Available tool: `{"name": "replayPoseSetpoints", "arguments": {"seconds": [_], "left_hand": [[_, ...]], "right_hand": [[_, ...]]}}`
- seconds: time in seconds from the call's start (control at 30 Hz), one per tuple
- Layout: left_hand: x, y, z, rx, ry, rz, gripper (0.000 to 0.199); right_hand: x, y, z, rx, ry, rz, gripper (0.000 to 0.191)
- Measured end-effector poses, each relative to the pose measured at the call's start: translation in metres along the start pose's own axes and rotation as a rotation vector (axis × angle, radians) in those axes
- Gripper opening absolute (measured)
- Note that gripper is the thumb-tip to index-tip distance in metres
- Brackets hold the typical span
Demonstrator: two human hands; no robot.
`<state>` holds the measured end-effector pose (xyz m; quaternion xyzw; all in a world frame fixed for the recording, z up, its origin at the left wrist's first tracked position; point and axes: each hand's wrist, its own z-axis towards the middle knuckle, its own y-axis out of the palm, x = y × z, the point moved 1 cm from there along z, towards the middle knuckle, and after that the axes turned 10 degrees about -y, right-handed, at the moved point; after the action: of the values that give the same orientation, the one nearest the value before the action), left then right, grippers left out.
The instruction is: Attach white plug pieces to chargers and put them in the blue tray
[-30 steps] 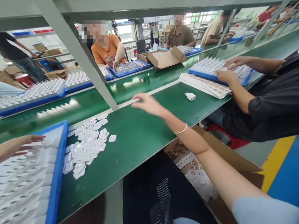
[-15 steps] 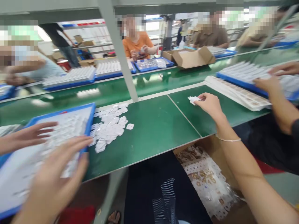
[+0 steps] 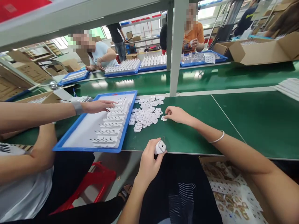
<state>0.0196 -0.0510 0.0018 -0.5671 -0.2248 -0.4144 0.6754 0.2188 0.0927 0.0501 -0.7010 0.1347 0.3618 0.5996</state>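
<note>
My left hand (image 3: 151,155) holds a white charger (image 3: 160,147) at the near edge of the green table, its face with two dark ports turned up. Further forward, my right hand (image 3: 175,114) has thumb and forefinger on a small white square piece (image 3: 163,118) lying on the table. Just left of it spreads a pile of similar white pieces (image 3: 146,115). Beyond the pile stands a blue-rimmed tray (image 3: 92,149) with rows of white chargers (image 3: 112,130) along its right side.
A neighbour's hand (image 3: 98,106) reaches over the tray from the left. A metal post (image 3: 176,46) rises behind the pile. Below the table at right is a box with plastic trays (image 3: 231,193). Other people sit across the green belt (image 3: 149,79).
The view has swung left. My left hand has come away from the tray, now with a charger. My right hand no longer holds a white charger and is at the loose square piece.
</note>
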Motion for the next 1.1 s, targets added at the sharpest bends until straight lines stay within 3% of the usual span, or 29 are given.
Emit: {"name": "replayPoseSetpoints", "arguments": {"seconds": [0.13, 0.27, 0.43, 0.6, 0.7, 0.87, 1.0, 1.1], "left_hand": [[-0.002, 0.004, 0.002, 0.030, -0.005, -0.025, 0.038], [-0.001, 0.011, 0.008, 0.022, 0.007, -0.056, 0.040], [0.003, 0.005, 0.018, 0.051, 0.012, -0.075, 0.041], [-0.003, -0.001, 0.034, 0.084, -0.018, -0.149, 0.034], [-0.009, 0.002, 0.043, 0.061, -0.090, -0.267, 0.034], [-0.013, 0.004, 0.049, -0.048, -0.154, -0.417, 0.044], [-0.015, 0.002, 0.048, -0.065, -0.109, -0.452, 0.037], [-0.017, 0.001, 0.046, -0.056, -0.115, -0.434, 0.038]], "right_hand": [[0.018, 0.010, 0.018, 0.004, 0.099, -0.156, 0.021], [0.011, 0.011, 0.030, -0.135, 0.144, -0.242, 0.015], [0.000, 0.009, 0.043, -0.268, 0.152, -0.313, 0.019], [-0.002, 0.014, 0.033, -0.156, 0.052, -0.285, 0.006], [0.001, 0.010, 0.021, -0.067, -0.016, -0.227, 0.021], [0.008, 0.002, -0.003, -0.017, -0.102, -0.120, 0.019], [0.010, 0.001, -0.028, 0.078, -0.239, 0.124, 0.027], [0.005, 0.002, -0.045, 0.144, -0.265, 0.369, 0.018]]}}
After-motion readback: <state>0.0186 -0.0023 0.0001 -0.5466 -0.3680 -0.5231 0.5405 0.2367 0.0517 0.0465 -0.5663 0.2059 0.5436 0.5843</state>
